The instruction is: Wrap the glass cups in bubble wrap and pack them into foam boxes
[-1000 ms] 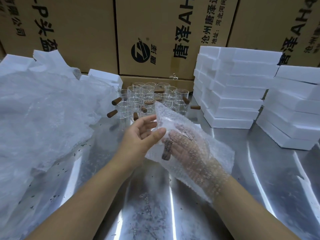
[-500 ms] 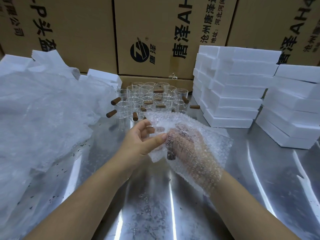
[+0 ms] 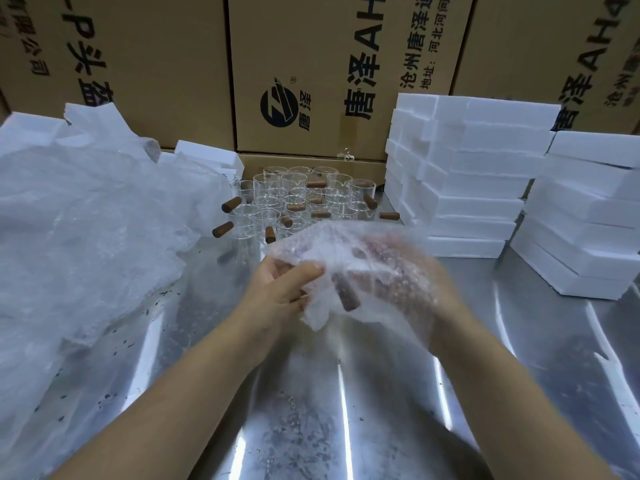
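Observation:
A glass cup with a brown wooden handle [image 3: 345, 294] is bundled in a sheet of bubble wrap [image 3: 332, 247] above the metal table [image 3: 346, 410]. My left hand [image 3: 282, 289] pinches the wrap's near edge with thumb and fingers. My right hand [image 3: 408, 285] lies under and inside the wrap, cupping the bundle; it shows blurred through the bubbles. Several bare glass cups [image 3: 298, 199] with brown handles stand behind the bundle. White foam boxes [image 3: 464, 181] are stacked at the right.
A large heap of bubble wrap [image 3: 86, 237] covers the table's left side. A second foam stack [image 3: 585, 216] stands at far right, and one foam box [image 3: 207, 155] lies behind the heap. Printed cardboard cartons [image 3: 311, 64] wall off the back.
The sheet's standing top flap has been folded down over the cup. My right hand turned with the bundle, swinging the handle from upright to slanted. Both hands shifted slightly right.

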